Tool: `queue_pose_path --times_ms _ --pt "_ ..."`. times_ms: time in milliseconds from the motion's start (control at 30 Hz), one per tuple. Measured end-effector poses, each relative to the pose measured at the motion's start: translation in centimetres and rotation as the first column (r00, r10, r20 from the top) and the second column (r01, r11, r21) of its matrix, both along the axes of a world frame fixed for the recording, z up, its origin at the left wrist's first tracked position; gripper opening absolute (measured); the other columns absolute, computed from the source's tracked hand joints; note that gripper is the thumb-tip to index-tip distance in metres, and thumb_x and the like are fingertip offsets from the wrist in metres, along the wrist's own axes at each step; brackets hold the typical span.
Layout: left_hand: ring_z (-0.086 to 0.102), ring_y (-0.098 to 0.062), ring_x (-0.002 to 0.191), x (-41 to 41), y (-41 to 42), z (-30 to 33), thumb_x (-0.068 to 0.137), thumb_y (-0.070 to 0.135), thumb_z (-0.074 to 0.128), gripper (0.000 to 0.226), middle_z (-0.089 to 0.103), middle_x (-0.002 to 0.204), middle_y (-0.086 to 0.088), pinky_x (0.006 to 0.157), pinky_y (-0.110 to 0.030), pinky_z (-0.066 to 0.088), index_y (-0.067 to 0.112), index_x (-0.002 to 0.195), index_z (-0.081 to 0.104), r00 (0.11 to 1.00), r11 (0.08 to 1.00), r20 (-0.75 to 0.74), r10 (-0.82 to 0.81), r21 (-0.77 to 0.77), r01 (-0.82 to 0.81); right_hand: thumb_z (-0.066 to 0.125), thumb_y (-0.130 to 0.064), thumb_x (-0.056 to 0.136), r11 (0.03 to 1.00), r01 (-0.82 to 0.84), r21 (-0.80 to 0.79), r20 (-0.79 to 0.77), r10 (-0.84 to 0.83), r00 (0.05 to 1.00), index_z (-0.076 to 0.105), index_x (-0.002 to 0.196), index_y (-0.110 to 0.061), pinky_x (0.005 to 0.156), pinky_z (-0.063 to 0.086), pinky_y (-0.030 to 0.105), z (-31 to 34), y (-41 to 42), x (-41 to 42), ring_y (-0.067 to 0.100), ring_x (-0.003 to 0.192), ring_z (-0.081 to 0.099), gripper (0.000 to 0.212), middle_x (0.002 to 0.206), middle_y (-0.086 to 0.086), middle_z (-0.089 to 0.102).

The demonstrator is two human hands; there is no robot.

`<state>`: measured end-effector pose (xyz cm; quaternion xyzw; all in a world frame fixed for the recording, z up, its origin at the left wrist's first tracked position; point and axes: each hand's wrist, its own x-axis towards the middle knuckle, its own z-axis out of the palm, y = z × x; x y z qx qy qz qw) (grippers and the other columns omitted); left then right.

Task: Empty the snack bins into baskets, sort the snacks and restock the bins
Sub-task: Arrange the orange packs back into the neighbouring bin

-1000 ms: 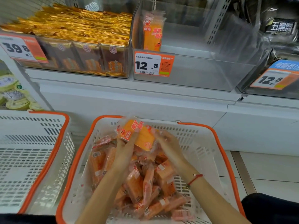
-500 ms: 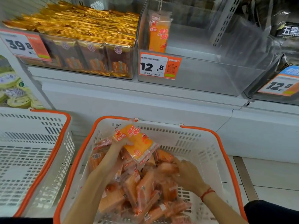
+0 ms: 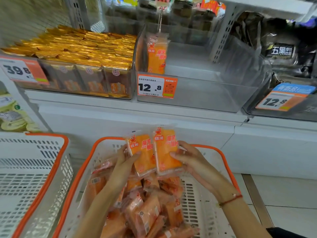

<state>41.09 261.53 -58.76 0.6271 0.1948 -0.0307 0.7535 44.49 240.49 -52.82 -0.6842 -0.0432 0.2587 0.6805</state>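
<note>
At lower centre, the left hand [image 3: 126, 162] and right hand [image 3: 192, 162] hold two orange snack packets [image 3: 155, 152] upright above the orange-rimmed basket [image 3: 221, 157] of packets; the clear bin [image 3: 197, 93] at upper centre holds one packet [image 3: 157, 55].

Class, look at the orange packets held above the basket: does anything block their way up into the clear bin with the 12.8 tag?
Nothing visible does. The left hand and right hand hold two orange packets above the basket. The clear bin is open on top, with one packet standing at its left end; the rest is free.
</note>
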Motion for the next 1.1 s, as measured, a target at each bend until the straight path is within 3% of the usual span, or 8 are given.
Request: queue_pose_path --times_ms 133,267,367,467,733,800,933,1100 --pt "0.057 -0.029 0.116 1.4 -1.5 2.0 0.059 0.052 0.074 0.093 0.059 0.134 -0.012 0.105 -0.053 0.038 0.021 0.141 0.043 0.997 0.997 -0.011 0.076 0.005 -0.076 0.059 -0.027 0.095 0.981 0.058 -0.187 0.274 -0.004 0.962 0.048 0.125 -0.037 0.075 0.046 0.006 0.6 2.3 -1.8 -0.016 0.094 0.059 0.034 0.113 -0.022 0.057" --pt "0.037 -0.034 0.137 1.6 -2.7 5.4 0.098 0.027 0.055 0.053 0.037 0.149 -0.022 0.101 -0.036 0.033 0.003 0.141 0.036 0.983 0.998 0.168 0.067 -0.013 -0.066 0.036 -0.055 0.098 0.971 -0.022 -0.238 0.350 0.108 0.931 0.022 0.128 -0.067 0.111 0.035 0.029 1.3 3.6 -2.6 -0.007 0.129 0.038 0.036 0.136 -0.030 0.036" --pt "0.050 -0.005 0.126 0.3 -5.0 9.7 0.085 0.058 0.050 0.073 0.045 0.142 0.015 0.091 -0.020 0.046 0.034 0.147 0.023 0.964 0.997 0.261 -0.038 0.072 0.020 0.031 -0.044 0.101 0.995 -0.087 -0.049 0.313 0.098 0.945 0.012 0.139 -0.056 0.096 0.040 0.006 3.9 3.9 -2.0 -0.023 0.117 0.042 0.045 0.132 -0.040 0.040" --pt "0.059 0.004 0.112 0.9 -4.5 13.9 0.082 0.062 0.061 0.070 0.057 0.128 0.021 0.085 -0.017 0.054 0.039 0.141 0.030 0.873 0.993 0.473 -0.119 0.047 0.110 0.038 -0.027 0.101 0.997 -0.075 0.005 0.382 0.067 0.922 0.026 0.140 -0.042 0.072 0.042 -0.001 8.3 3.1 -0.3 -0.026 0.096 0.053 0.043 0.112 -0.042 0.053" --pt "0.061 -0.005 0.106 12.6 -0.5 25.5 0.065 0.043 0.072 0.061 0.060 0.119 0.011 0.077 -0.021 0.054 0.032 0.119 0.047 0.734 0.881 0.522 -0.434 0.415 0.227 0.072 -0.034 0.078 0.996 0.047 -0.082 0.680 0.022 0.732 0.044 0.136 -0.024 0.085 0.051 0.025 18.1 1.3 9.7 0.007 0.111 0.060 0.065 0.122 -0.007 0.062" --pt "0.059 -0.007 0.110 15.4 0.5 26.2 0.060 0.049 0.074 0.069 0.059 0.123 0.007 0.087 -0.025 0.053 0.033 0.124 0.051 0.746 0.783 0.425 -0.513 0.587 0.204 0.078 -0.027 0.079 0.991 0.085 -0.108 0.710 0.017 0.704 0.040 0.140 -0.024 0.083 0.051 0.021 18.5 1.7 12.3 0.006 0.110 0.058 0.072 0.124 -0.004 0.058" --pt "0.026 -0.024 0.137 19.5 1.4 25.4 0.045 0.073 0.061 0.106 0.036 0.148 0.002 0.112 -0.044 0.027 0.037 0.143 0.041 0.859 0.312 0.148 -0.491 0.950 0.015 0.076 0.001 0.078 0.950 0.140 -0.281 0.712 0.108 0.694 0.038 0.128 -0.027 0.080 0.048 0.007 17.9 3.5 16.2 0.008 0.111 0.050 0.069 0.127 0.003 0.040" --pt "0.019 -0.024 0.142 20.8 1.5 23.3 0.068 0.042 0.082 0.100 0.021 0.156 0.000 0.114 -0.039 0.023 0.027 0.151 0.027 0.905 0.213 0.254 -0.341 0.959 -0.188 0.074 0.002 0.078 0.935 0.056 -0.351 0.474 0.126 0.872 0.047 0.119 -0.027 0.072 0.049 0.019 16.4 6.4 20.0 0.014 0.103 0.056 0.058 0.122 0.003 0.056"
